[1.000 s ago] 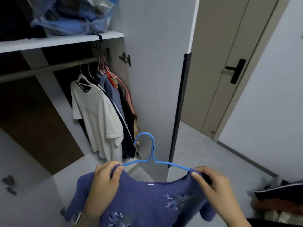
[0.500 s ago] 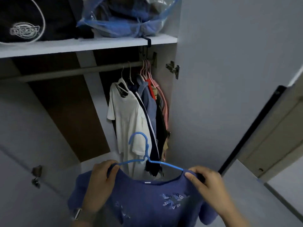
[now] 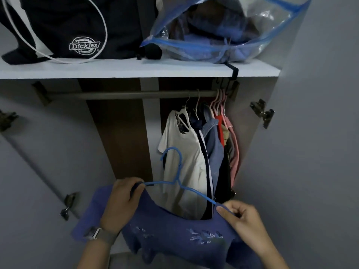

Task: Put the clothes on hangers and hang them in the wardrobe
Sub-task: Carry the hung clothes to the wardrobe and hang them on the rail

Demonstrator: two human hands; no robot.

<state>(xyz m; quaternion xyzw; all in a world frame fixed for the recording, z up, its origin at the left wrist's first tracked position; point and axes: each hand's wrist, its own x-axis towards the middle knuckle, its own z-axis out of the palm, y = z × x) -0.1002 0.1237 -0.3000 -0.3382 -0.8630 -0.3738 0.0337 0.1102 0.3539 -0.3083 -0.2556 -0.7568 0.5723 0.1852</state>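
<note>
Blue knit top with pale embroidered flowers (image 3: pixel 174 235) hangs low in front of the open wardrobe, draped over a thin blue wire hanger (image 3: pixel 175 177) whose hook rises between the two grips. Left hand (image 3: pixel 122 202) curls round the top's left shoulder and the hanger's end; right hand (image 3: pixel 242 220) pinches the right shoulder at the hanger's other arm. Above, the grey metal rail (image 3: pixel 120 94) runs bare across its left stretch, while a white T-shirt (image 3: pixel 182 162) and darker garments crowd the right end, under the white shelf (image 3: pixel 136 71).
</note>
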